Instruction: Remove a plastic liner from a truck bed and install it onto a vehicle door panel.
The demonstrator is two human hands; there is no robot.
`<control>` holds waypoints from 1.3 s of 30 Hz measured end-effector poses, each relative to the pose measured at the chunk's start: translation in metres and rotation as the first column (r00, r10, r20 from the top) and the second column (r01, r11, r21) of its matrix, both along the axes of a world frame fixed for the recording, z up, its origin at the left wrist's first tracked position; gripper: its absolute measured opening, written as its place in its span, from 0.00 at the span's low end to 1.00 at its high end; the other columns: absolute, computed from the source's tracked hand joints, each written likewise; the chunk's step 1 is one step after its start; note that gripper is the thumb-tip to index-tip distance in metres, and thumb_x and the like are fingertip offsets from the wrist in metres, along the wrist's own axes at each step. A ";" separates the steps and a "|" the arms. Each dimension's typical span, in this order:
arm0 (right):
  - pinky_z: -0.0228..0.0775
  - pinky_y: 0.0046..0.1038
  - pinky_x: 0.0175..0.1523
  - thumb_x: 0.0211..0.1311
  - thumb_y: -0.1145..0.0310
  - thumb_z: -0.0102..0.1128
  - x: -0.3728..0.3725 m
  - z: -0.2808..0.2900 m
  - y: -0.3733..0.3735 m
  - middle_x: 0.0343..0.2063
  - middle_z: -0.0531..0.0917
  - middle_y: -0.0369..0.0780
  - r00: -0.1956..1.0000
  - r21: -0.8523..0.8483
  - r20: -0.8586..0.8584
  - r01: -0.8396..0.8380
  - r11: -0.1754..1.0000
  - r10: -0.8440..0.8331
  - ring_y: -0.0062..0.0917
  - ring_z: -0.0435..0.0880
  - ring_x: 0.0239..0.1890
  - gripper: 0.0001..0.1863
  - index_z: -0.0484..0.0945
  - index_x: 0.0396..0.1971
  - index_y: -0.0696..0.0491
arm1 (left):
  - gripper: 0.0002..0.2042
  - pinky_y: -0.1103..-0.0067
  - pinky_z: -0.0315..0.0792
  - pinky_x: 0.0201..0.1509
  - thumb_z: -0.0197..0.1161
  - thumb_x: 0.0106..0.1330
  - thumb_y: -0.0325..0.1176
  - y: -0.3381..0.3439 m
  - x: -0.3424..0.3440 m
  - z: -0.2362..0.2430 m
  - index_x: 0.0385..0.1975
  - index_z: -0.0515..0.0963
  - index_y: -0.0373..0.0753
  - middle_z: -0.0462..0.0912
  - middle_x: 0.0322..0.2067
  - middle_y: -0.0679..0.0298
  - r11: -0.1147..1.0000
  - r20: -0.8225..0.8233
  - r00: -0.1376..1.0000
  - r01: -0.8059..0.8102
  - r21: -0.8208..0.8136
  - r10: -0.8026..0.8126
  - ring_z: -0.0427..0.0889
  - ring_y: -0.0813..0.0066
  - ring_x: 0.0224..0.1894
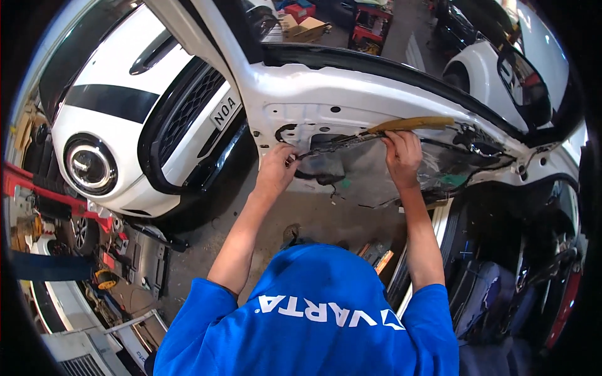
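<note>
In front of me is a white car door [301, 88] with its inner trim off. A clear plastic sheet [367, 166] spans its lower part, edged with black, sticky-looking sealant. My left hand [276, 168] is closed, thumb against fingers, on the sheet's upper left corner by the door's edge. Farther right, my right hand [403, 156] pinches the same top edge, just under a yellow-brown strip [414, 123]. Between the hands the edge is stretched and bunched into a dark line. Behind the sheet, the door's inside shows only dimly.
A second white car [119, 113] stands close on the left, its round headlight [91, 164] toward me. A dark seat [480, 294] shows through the door opening at the lower right. Parts and tools crowd the floor at left, near a wheel [83, 232]. A side mirror [523, 84] juts out at right.
</note>
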State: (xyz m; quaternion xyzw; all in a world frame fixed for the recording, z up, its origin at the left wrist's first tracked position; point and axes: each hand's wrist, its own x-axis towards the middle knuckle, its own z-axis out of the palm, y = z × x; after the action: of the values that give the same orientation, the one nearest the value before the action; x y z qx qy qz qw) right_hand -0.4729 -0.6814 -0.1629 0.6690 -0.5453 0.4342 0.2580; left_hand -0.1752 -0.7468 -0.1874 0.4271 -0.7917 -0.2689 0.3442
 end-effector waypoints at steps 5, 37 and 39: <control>0.69 0.35 0.39 0.45 0.77 0.69 -0.001 0.003 0.001 0.29 0.78 0.41 0.999 0.008 -0.034 -0.030 1.000 0.030 0.36 0.78 0.34 0.11 0.81 0.32 0.55 | 0.07 0.76 0.76 0.42 0.64 0.55 0.22 0.004 0.002 -0.013 0.34 0.81 0.33 0.83 0.33 0.56 0.996 -0.280 0.956 -0.089 -0.007 0.083 0.84 0.70 0.36; 0.67 0.37 0.44 0.41 0.71 0.74 0.004 0.000 0.001 0.31 0.79 0.39 0.994 0.048 0.069 0.077 0.996 -0.080 0.36 0.76 0.39 0.12 0.81 0.28 0.54 | 0.06 0.88 0.68 0.35 0.70 0.52 0.18 -0.034 0.018 -0.009 0.28 0.82 0.32 0.78 0.27 0.69 0.953 -0.650 0.712 -0.296 0.066 0.267 0.75 0.85 0.30; 0.68 0.37 0.44 0.42 0.71 0.73 0.008 0.002 0.004 0.33 0.79 0.40 0.992 0.018 0.075 0.104 0.994 -0.105 0.38 0.76 0.39 0.12 0.80 0.29 0.54 | 0.05 0.88 0.67 0.35 0.70 0.52 0.19 -0.036 0.016 -0.007 0.27 0.81 0.32 0.78 0.27 0.69 0.951 -0.651 0.710 -0.303 0.062 0.268 0.74 0.85 0.30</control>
State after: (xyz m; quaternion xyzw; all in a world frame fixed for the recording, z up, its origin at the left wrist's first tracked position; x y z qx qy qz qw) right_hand -0.4649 -0.6774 -0.1610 0.6244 -0.5921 0.4413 0.2546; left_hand -0.1594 -0.7830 -0.1946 0.4150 -0.5528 -0.3244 0.6456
